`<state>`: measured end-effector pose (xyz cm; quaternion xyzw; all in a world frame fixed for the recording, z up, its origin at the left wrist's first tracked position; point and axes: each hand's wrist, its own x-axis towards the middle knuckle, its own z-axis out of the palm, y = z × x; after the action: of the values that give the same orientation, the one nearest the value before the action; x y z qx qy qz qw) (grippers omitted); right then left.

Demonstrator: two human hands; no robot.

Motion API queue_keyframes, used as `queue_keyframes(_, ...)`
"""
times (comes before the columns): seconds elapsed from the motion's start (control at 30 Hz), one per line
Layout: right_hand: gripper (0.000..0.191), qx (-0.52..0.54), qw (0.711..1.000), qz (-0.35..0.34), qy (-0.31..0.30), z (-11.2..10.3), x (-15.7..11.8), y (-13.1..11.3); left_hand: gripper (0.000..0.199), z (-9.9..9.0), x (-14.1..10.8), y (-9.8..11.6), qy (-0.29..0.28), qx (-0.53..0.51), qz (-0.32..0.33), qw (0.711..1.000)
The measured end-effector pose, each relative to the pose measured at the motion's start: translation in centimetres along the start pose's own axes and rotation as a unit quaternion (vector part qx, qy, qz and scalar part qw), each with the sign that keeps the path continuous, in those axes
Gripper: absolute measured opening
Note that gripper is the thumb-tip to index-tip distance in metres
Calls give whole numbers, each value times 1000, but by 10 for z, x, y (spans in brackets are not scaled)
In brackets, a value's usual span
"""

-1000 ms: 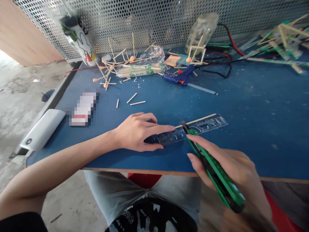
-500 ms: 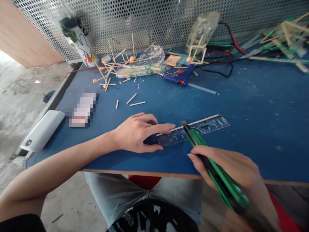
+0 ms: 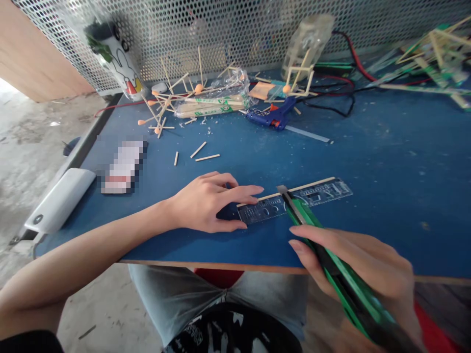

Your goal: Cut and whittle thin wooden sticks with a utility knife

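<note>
A thin wooden stick (image 3: 312,185) lies along the upper edge of a clear ruler (image 3: 272,209) on the blue table. My left hand (image 3: 211,201) presses the stick's left part with its fingertips, the thumb at the ruler's lower left corner; its fingers are apart. In my right hand (image 3: 353,264) is a green utility knife (image 3: 331,255), gripped between thumb and fingers. The knife's blade touches or hovers just over the stick near its middle; which of the two I cannot tell.
Short cut sticks (image 3: 207,157) lie beyond my left hand. Farther back are a blue glue gun (image 3: 270,117), packaged sticks (image 3: 211,106) and stick structures with orange balls. A phone (image 3: 123,166) and a white power bank (image 3: 61,200) lie at the left.
My right hand and the knife's handle have shifted slightly right and down, while the blade stays near the same spot on the stick. The view has shifted a little.
</note>
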<state>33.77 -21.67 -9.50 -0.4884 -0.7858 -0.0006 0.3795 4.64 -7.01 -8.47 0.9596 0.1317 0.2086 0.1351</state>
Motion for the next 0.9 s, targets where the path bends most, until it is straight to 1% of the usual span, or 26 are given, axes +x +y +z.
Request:
queue_keyframes(0.07,27,-10,999,-28,24,3,-3,0,70,0,0,0,3,-2,5,1000)
queue_keyframes(0.13,26,3,998,-56,22,8,-6,-1,69,1,0,-1,4,-4,7,1000)
queue_keyframes(0.2,23,15,999,-52,3,13,-7,-5,69,1,0,-2,3,-7,4,1000)
queue_keyframes(0.27,21,14,999,-35,-2,17,-7,-11,69,1,0,-2,-1,-8,2,1000)
queue_keyframes(0.4,15,8,1000,9,23,22,-7,-20,64,1,0,-1,7,-3,14,1000)
queue_keyframes(0.47,15,7,999,19,27,23,-5,-21,61,1,1,-1,9,-1,16,1000)
queue_keyframes(0.53,19,5,1000,12,27,23,-3,-19,59,1,1,0,6,-1,14,1000)
queue_keyframes(0.67,31,29,999,-36,21,22,-1,-12,62,1,0,0,-2,-10,4,1000)
queue_keyframes(0.8,30,55,997,-37,28,24,-3,-9,61,0,0,0,-9,-3,-3,1000)
queue_keyframes(0.9,28,64,996,-41,37,26,-3,-9,57,0,-1,1,-8,30,-2,1000)
